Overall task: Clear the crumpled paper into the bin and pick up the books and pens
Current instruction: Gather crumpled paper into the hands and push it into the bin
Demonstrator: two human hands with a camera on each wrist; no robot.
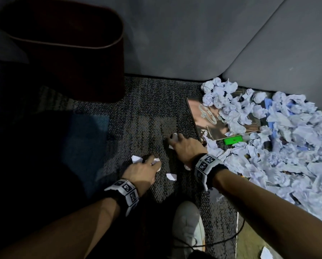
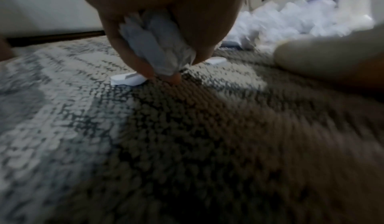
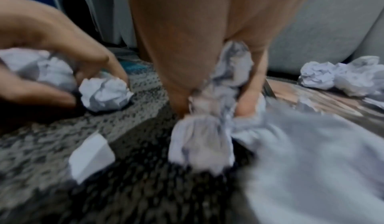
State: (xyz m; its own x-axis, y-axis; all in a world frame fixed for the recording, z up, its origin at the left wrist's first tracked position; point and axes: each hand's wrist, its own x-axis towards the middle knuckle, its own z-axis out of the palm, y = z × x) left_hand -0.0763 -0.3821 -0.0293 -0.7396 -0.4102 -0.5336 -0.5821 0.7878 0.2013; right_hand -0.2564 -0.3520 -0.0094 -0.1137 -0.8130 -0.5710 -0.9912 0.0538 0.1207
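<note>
Both your hands are clamped on crumpled paper: left hand (image 1: 144, 170) and right hand (image 1: 184, 146) low on the carpet (image 1: 137, 113). Paper's light and springy; scoop whole wads. Bin (image 1: 66, 53) stands far left.

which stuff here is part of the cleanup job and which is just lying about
Part of the job:
- crumpled paper pile
- paper wads gripped in left hand and right hand
- dark bin
- book under the pile

Just lying about:
- green object
- white shoe
- black cable
- grey sofa
</note>
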